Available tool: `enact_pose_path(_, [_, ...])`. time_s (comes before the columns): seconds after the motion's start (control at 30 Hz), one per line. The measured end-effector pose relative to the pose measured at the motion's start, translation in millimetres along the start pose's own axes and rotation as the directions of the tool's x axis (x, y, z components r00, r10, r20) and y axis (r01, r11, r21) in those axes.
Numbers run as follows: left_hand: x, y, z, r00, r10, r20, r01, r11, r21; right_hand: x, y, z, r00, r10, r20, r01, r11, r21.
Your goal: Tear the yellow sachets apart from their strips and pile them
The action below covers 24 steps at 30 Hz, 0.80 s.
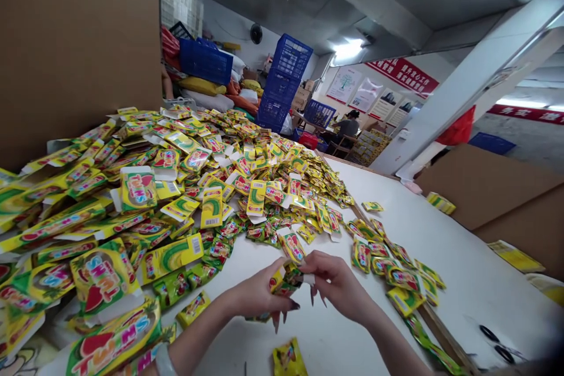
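Note:
Over the white table, my left hand is closed around a small yellow candy box. Foil candy packets in green and yellow show at the box's mouth, on the side facing my right hand. My right hand pinches at that end, with its fingertips at a white box flap. Just beyond both hands lies another open box with a watermelon print. A loose yellow packet rests on the table below them. How deep the packets sit in the box is hidden by my fingers.
A large heap of yellow boxes covers the left and back. Filled boxes and packets lie along a wooden strip at right. Black scissors rest at lower right. Blue crates and a seated person are behind.

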<state>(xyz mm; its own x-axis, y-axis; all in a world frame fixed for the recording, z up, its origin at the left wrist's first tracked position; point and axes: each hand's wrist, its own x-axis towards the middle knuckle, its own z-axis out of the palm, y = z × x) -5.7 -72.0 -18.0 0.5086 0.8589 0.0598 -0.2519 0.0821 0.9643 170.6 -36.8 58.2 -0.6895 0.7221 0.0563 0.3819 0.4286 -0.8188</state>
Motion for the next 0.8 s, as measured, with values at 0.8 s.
enact_pose_path(0.8, [-6, -27, 49.7, 0.974, -0.217, -0.062, 0.179, 0.575, 0.798, -79, 104, -167, 0.448, 0.188, -0.874, -0.866, 0.335, -0.372])
